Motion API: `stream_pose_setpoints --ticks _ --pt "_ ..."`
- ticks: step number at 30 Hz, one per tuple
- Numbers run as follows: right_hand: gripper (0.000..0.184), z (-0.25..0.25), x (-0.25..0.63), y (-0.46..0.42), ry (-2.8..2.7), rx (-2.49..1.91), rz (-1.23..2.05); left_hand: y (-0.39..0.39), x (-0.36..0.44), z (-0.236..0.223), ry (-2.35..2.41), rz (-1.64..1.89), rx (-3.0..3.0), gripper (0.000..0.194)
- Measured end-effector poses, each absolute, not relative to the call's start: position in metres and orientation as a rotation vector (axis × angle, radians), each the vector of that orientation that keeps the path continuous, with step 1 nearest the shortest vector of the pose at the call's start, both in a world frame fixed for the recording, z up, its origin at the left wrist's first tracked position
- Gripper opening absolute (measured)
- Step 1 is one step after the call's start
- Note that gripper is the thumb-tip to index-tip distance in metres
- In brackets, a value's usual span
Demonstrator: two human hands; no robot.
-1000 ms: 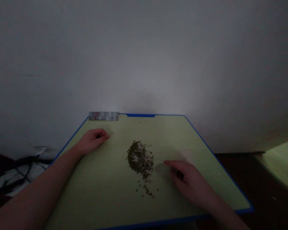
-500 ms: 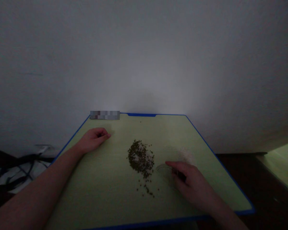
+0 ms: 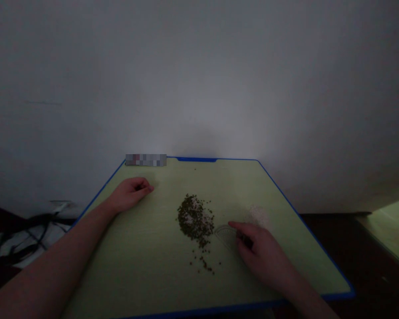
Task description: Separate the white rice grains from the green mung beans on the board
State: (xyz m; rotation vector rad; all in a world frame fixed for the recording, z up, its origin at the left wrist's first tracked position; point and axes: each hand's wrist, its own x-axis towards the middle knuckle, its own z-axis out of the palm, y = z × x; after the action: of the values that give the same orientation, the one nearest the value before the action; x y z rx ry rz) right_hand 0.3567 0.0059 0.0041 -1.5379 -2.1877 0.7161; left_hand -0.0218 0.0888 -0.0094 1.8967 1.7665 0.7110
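The right hand [image 3: 261, 250], lower right, grips a clear protractor [image 3: 224, 235], apparently so its rim faces the central pile [image 3: 193, 218]; left hand [image 3: 130, 194], centre-left, curled.

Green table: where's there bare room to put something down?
Two patches look bare: far right, between the pale pile, the far edge and the right edge; near left, between the left forearm, the dark heap and the near edge. The middle is crowded: loose bits trail from the heap, and a clear curved piece shows at the right hand.
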Motion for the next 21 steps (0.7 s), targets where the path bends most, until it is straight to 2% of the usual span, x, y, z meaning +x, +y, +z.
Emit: stream_pose_setpoints --ticks 21 --pt "0.038 0.0029 0.3636 0.0101 -2.122 -1.557 0.722 0.0879 -0.0228 -0.0092 1.725 0.757 1.889 0.030"
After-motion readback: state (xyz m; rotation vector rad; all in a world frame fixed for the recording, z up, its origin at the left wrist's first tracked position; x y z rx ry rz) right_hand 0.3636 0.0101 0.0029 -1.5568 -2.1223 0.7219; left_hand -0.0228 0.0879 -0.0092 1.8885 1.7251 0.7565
